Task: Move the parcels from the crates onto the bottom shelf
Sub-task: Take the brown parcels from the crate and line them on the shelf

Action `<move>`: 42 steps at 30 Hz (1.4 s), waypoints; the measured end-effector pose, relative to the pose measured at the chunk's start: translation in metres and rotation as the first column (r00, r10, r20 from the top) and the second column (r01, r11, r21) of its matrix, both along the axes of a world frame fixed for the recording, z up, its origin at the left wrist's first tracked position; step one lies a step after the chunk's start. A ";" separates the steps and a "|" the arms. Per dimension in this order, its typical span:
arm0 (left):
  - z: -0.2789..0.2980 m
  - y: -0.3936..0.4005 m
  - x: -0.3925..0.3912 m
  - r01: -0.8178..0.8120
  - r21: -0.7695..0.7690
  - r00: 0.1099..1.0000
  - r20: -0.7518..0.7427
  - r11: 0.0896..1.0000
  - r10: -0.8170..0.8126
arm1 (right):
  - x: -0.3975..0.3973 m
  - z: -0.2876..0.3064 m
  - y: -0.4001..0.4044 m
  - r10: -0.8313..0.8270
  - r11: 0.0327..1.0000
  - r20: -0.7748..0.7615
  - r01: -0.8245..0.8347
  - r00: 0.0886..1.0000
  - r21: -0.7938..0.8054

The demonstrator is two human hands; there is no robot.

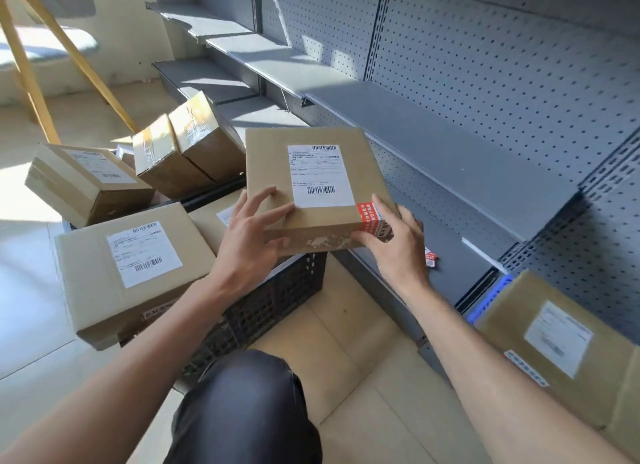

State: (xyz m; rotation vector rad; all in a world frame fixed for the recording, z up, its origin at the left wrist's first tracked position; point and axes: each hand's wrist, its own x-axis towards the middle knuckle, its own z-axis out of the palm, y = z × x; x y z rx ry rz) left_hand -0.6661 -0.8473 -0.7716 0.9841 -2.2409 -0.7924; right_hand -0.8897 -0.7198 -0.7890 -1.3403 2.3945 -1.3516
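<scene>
Nearest to camera is the person's knee [242,404] in dark trousers, w/ both forearms reaching fwd over it. At the right edge, close, a parcel with label [557,352] lies on a blue crate [491,297], of which only a corner shows; not yet moved.

Then the hands. The left hand [249,235] holds the near-left corner of the held parcel [311,186], thumb on top, fingers curled on the front side. The right hand [394,241] grips the near-right corner, by the red tape, thumb also on top. So both hands are closed on this one box, none is free. The box is flat, label up, in the air above the corner of the black crate [277,297] and at the edge of the bottom shelf [446,252]; I judge it is on the way to the shelf, not set down yet.

Bottom shelf shows only a small red-white scrap [432,258], no parcel where visible; part of it is hidden behind the box.

Left, the black crate has a big parcel [135,266] on top & another partly under the hands. Further back: a flat one [86,183] and two tilted small boxes [187,144].

Progress, as judgement: early stage. At least 6 parcels remain, incl. the one in hand.
</scene>
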 end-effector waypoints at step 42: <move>0.017 0.503 -0.359 0.921 -0.133 0.381 0.125 0.365 -0.916 | -0.109 0.029 0.634 -0.832 0.529 -0.082 0.828 0.549 0.185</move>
